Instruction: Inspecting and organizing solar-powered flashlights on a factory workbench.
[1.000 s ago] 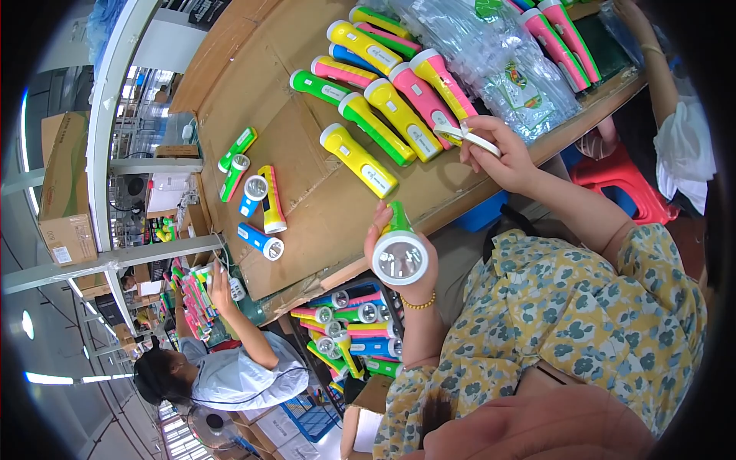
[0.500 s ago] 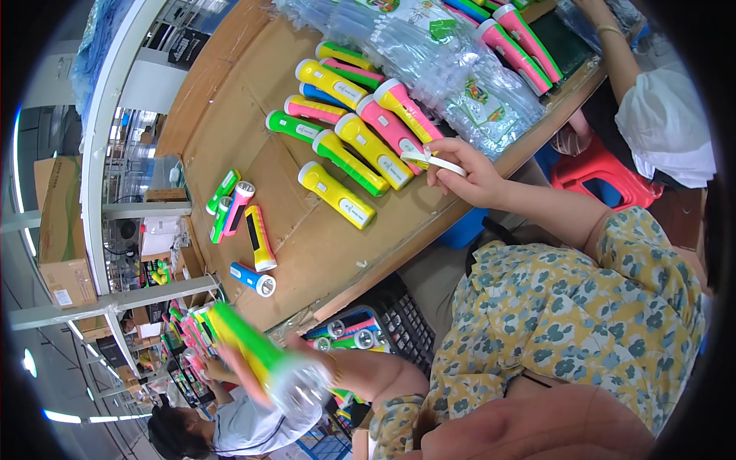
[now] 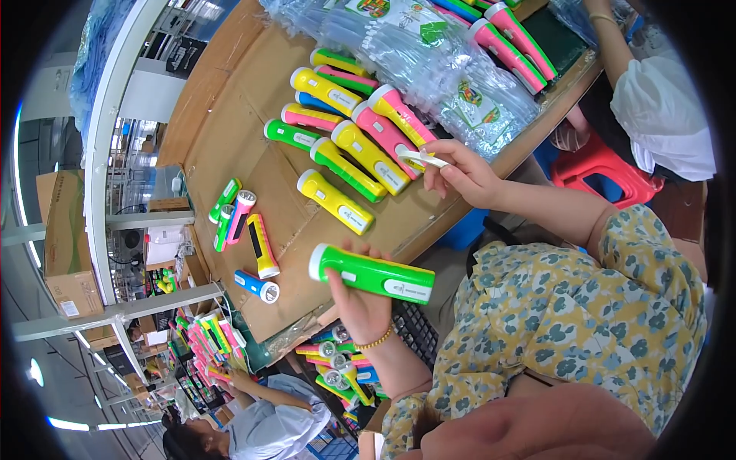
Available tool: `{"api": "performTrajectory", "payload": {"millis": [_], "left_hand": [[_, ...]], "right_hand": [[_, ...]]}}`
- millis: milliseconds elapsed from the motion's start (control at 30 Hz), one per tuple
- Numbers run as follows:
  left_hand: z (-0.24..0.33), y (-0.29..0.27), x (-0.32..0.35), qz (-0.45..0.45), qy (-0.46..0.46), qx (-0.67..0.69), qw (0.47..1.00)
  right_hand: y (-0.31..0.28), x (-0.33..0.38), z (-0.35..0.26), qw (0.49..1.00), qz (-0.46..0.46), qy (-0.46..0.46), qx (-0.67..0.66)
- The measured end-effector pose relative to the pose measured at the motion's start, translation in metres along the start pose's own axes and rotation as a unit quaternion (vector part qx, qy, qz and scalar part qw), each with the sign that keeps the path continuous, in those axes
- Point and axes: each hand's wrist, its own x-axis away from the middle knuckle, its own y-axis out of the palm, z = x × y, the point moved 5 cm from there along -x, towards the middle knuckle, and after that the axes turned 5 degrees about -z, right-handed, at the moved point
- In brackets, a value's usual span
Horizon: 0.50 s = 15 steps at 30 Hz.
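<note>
Green flashlight [image 3: 372, 274] lies in the left hand [image 3: 360, 303], held up in view over the front edge of the cardboard-brown surface [image 3: 257, 172]. That hand grasps it from the near side, thumb along the body by the wide white head, fingers curling behind the far edge. As I judge it, what counts most is how it lies to the right hand [image 3: 460, 175], which is up and to the right, well apart, pinching a white ring [image 3: 432, 160] between thumb and fingers. The left hand is plainly nearer, already closed around the body. Its long axis runs almost straight across the view, dipping slightly rightward: the white head points left, the narrower tail points right, towards the flowered garment [image 3: 567, 307]. The switch and pale label face the camera. Just beyond, the nearest yellow flashlight [image 3: 335, 202] also has its head leftward, but slants more steeply.
</note>
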Motion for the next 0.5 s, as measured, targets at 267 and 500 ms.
{"api": "performTrajectory", "payload": {"millis": [267, 500], "left_hand": [[-0.026, -0.008, -0.002, -0.051, -0.04, 0.011, 0.998], [-0.029, 0.01, 0.004, -0.07, 0.024, -0.126, 0.989]], "right_hand": [[0.034, 0.009, -0.048, 0.99, -0.101, 0.083, -0.05], [0.059, 0.0, -0.077, 0.954, -0.253, 0.154, 0.048]]}}
